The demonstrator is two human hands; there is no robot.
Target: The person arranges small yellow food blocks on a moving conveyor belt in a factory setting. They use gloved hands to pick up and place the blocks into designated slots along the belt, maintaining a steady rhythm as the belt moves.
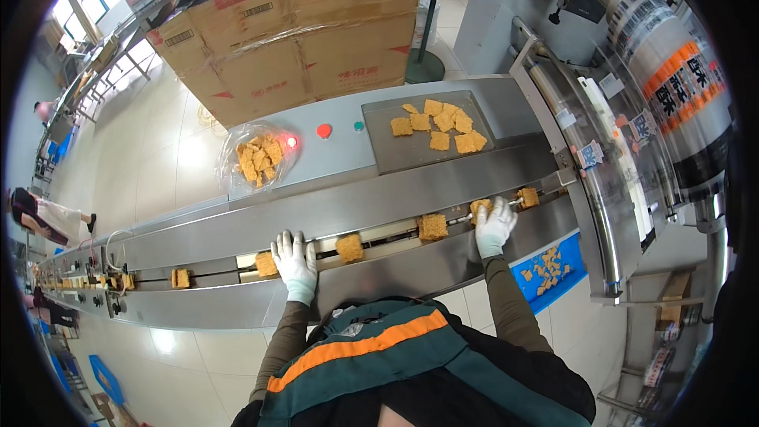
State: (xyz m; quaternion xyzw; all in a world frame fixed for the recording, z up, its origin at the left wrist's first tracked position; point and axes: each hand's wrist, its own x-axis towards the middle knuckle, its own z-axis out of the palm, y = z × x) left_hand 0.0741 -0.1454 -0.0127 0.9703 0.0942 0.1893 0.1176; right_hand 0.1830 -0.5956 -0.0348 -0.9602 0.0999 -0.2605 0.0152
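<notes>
A steel conveyor channel (385, 238) runs across in front of me, carrying spaced golden crispy-rice-like snack blocks. My left hand (295, 267), in a white glove, lies over the channel with its fingers extended and slightly apart. Just left of it, a snack block (265, 264) sits against the glove's edge. My right hand (497, 226), also gloved, reaches over the channel at another block (479, 209), whose right side it partly covers; whether the fingers grip it is hidden. Between the hands lie two more blocks, one nearer the left (350, 248) and one nearer the right (433, 228).
Loose snack pieces lie on a metal tray (385, 157) beyond the channel. A clear bag (261, 157) of pieces stands near a red button (324, 130). A wrapping machine with a printed film roll (682, 89) stands right, above a blue crumb bin (536, 302). Cardboard cartons (308, 65) stand behind.
</notes>
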